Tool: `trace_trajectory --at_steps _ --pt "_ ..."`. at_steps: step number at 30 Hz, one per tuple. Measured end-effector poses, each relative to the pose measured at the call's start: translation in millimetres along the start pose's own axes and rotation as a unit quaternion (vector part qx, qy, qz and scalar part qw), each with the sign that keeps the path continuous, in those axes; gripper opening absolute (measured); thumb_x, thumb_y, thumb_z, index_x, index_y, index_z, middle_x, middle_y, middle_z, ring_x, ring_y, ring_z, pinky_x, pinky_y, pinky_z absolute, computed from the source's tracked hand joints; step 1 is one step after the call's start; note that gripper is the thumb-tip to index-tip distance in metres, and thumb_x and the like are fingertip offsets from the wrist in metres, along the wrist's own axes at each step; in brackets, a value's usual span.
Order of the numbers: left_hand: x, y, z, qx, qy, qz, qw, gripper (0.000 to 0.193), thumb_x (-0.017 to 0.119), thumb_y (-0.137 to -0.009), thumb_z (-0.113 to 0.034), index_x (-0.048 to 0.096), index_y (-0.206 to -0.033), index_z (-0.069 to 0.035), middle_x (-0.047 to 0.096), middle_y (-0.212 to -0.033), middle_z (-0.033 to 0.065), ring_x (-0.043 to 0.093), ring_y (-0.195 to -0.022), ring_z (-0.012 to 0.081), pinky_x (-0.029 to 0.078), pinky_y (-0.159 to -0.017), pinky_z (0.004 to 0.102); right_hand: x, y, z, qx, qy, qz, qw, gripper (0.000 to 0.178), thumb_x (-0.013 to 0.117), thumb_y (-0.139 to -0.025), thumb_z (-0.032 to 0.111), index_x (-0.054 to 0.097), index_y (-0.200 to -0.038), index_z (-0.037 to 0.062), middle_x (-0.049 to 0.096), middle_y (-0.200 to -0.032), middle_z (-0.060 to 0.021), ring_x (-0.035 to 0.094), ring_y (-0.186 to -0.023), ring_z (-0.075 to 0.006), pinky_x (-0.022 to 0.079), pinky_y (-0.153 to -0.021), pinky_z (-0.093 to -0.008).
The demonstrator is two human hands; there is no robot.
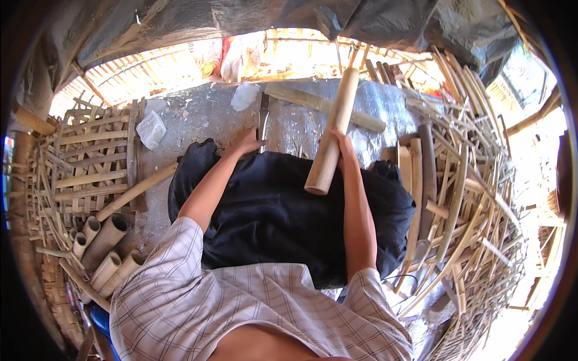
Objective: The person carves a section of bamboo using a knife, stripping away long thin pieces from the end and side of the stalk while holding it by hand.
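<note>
My right hand (342, 147) is wrapped round the side of a thick, pale bamboo tube (338, 123). The tube slants, its near end above the black cloth (271, 210) over my lap and its far end pointing away to the upper right. To the left, my left hand (245, 143) is closed at the near end of a narrow knife (264, 117), which has a dark upper part and a bright edge. My fingers partly hide where I grip it. Beyond both hands, a split bamboo length (361, 118) lies on the grey ground sheet (192, 108), passing behind the tube.
Whitish stones (150, 129) lie at the far left of the sheet. Several cut bamboo tubes (111, 240) stand at my left, near a woven bamboo panel (90, 177). A tangled heap of bamboo strips (460, 198) fills the right side. Dark plastic sheeting (180, 30) hangs overhead.
</note>
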State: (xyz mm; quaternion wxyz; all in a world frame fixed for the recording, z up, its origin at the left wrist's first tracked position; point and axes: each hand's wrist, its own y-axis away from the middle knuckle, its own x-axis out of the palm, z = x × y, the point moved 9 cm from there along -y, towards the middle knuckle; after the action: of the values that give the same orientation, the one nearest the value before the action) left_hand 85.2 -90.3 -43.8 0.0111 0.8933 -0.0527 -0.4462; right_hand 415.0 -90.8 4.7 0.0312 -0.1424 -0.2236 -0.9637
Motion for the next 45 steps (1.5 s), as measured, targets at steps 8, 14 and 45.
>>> trace_trajectory --at_steps 8,14,45 --pt "-0.4 5.4 20.7 -0.139 0.669 0.000 0.730 0.010 0.067 -0.081 -0.011 0.061 -0.087 -0.005 0.063 -0.080 0.0084 0.063 -0.070 0.0169 0.051 -0.055 0.0314 45.2 24.0 58.1 -0.116 -0.049 0.047 0.991 0.051 0.076 -0.084 0.022 0.056 -0.122 -0.0048 0.068 -0.095 -0.0150 0.071 -0.070 -0.0269 0.058 -0.061 -0.0426" --pt "-53.3 28.4 -93.0 -0.083 0.962 0.104 0.237 0.024 0.055 -0.076 0.014 0.039 -0.076 -0.004 0.044 -0.073 0.0050 0.048 -0.050 0.0112 0.041 -0.042 0.0194 -12.8 29.5 111.3 -0.282 0.032 -0.130 0.950 0.054 0.083 -0.076 0.024 0.061 -0.116 -0.0035 0.070 -0.102 -0.0155 0.070 -0.087 -0.0253 0.056 -0.077 -0.0390" --pt "-54.3 213.4 -184.6 -0.016 0.658 0.105 0.745 0.048 0.055 -0.059 0.012 0.049 -0.104 -0.004 0.049 -0.069 0.0052 0.041 -0.044 0.0102 0.034 -0.034 0.0251 44.6 -1.1 71.6 -0.349 0.390 -0.064 0.850 0.092 0.094 -0.070 0.022 0.045 -0.145 -0.0006 0.065 -0.128 -0.0222 0.061 -0.125 -0.0365 0.053 -0.098 -0.0447"
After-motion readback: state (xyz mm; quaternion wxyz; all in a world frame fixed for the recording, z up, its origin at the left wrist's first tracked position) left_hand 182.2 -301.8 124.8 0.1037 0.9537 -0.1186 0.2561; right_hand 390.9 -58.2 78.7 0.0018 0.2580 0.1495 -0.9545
